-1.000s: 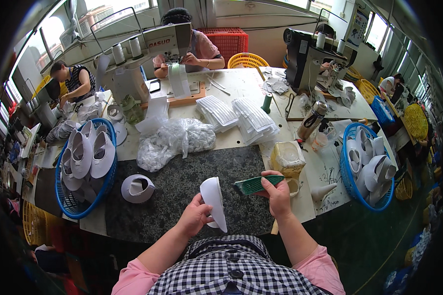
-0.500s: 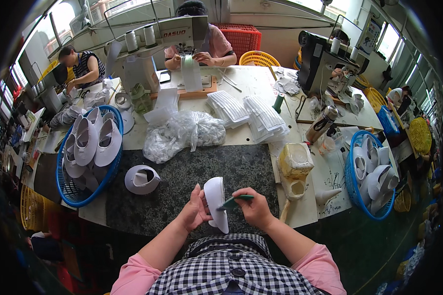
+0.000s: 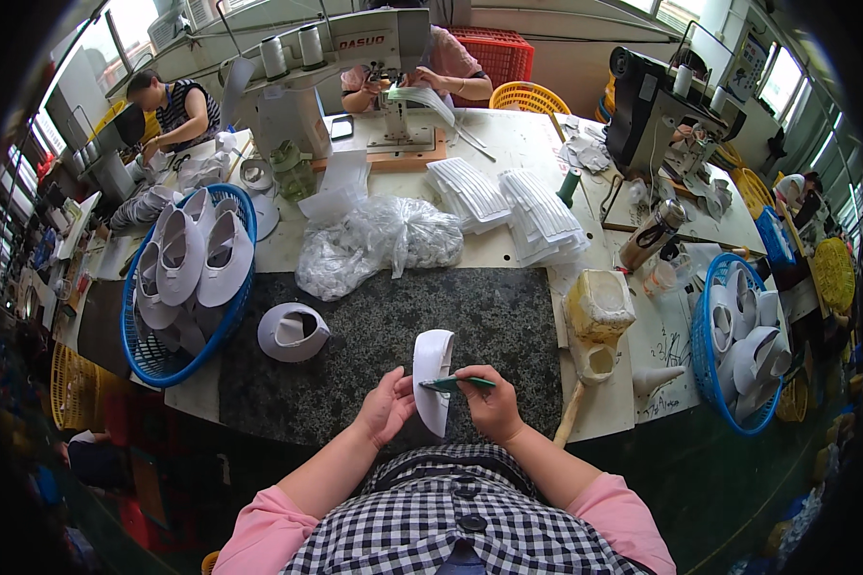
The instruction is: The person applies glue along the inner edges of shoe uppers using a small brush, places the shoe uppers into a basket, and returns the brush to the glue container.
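A white fabric shoe upper (image 3: 432, 385) is held on edge just above the near part of the dark stone slab (image 3: 374, 307). My left hand (image 3: 385, 410) grips it from the left side, with some fingers hidden behind it. In my right hand (image 3: 495, 407) is a flat green tool (image 3: 462, 383), its tip against the upper's outer face; its exact kind is unclear. Another white shoe upper (image 3: 293, 333) rests on the slab to the left, apart from both hands.
Blue baskets of white uppers stand left (image 3: 136, 337) and right (image 3: 711, 369). Beyond the slab lie a clear plastic bag (image 3: 379, 244) and stacked white strips (image 3: 544, 216). A glue-stained container (image 3: 599, 305) stands right. A co-worker's hands (image 3: 431, 81) work at a sewing machine (image 3: 393, 120).
The green tool has shifted on the upper and now shows more edge-on. The upper has turned slightly between my hands. The whole view has moved, and the co-worker's white strip has swung right.
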{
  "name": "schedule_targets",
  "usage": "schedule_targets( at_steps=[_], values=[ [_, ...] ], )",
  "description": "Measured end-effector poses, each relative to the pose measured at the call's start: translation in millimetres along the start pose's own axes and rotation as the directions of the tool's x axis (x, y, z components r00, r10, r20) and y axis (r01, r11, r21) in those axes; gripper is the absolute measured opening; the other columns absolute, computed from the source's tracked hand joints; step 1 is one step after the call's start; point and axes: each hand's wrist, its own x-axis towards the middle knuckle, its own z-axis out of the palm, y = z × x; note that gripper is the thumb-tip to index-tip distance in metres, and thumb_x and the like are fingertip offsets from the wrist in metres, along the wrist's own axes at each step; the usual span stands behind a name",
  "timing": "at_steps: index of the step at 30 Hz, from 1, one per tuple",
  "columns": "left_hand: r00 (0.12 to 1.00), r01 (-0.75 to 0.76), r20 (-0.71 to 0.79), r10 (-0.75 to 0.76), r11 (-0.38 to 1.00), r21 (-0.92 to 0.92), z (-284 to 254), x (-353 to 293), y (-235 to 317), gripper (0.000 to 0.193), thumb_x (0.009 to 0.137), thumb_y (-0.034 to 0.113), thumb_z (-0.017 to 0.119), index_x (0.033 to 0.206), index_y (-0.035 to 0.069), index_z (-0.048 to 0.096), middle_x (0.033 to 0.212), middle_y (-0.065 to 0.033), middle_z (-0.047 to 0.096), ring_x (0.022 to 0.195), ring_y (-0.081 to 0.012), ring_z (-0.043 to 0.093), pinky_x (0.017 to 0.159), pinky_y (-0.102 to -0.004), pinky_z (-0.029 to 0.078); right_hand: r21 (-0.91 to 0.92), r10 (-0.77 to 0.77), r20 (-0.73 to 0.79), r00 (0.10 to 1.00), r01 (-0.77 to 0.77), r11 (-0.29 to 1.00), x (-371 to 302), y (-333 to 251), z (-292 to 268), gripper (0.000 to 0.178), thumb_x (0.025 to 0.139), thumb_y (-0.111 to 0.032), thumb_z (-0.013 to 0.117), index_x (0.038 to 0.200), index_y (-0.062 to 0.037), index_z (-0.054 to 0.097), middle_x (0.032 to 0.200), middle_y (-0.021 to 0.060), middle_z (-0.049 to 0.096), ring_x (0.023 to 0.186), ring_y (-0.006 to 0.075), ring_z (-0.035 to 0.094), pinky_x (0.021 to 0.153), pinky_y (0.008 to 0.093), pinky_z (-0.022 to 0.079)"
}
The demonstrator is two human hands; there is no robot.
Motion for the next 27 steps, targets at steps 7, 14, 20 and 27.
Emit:
schedule_targets(
  at_steps=[7,14,20,27],
  values=[
    [0.948,-0.275,-0.004,0.318,0.824,0.496,7,-24,-20,0.041,0.093,0.005,0.050,0.133,0.001,0.047,0.121,-0.0090,0.059,0.112,-0.0174,0.055,0.100,-0.0316,0.041,0.042,0.016,-0.024,1.000,-0.015,0.999,18,-2,11,0.017,0.090,0.002,0.063,0.106,-0.0018,0.061,0.099,0.0071,0.064,0.092,0.0120,0.063,0.079,0.0240,0.050],
    [0.972,-0.230,-0.005,0.236,0.951,0.207,4,-26,-4,0.047,0.090,-0.001,0.047,0.136,0.004,0.046,0.122,-0.0089,0.059,0.113,-0.0188,0.057,0.097,-0.0329,0.046,-0.109,-0.173,0.266,0.948,0.208,0.972,-2,-5,-10,0.023,0.082,0.007,0.066,0.101,-0.0053,0.064,0.093,0.0119,0.068,0.086,0.0239,0.068,0.076,0.0313,0.054],
    [0.986,-0.164,0.022,0.163,0.983,0.083,10,-32,-5,0.047,0.091,-0.003,0.044,0.137,0.005,0.045,0.123,-0.0099,0.059,0.113,-0.0220,0.059,0.098,-0.0373,0.048,-0.107,-0.291,0.053,0.955,0.295,0.949,4,-28,-3,0.029,0.079,0.010,0.065,0.104,-0.0051,0.063,0.097,0.0118,0.068,0.088,0.0265,0.068,0.077,0.0327,0.054],
    [0.980,-0.180,-0.065,0.188,0.978,0.108,13,-33,-19,0.049,0.093,-0.002,0.040,0.141,0.007,0.042,0.127,-0.0112,0.056,0.116,-0.0233,0.056,0.100,-0.0401,0.047,-0.375,-0.202,0.230,0.952,0.278,0.884,-12,-37,-12,0.025,0.079,0.001,0.065,0.101,-0.0100,0.061,0.090,0.0085,0.065,0.081,0.0289,0.066,0.065,0.0368,0.055]
  ],
)
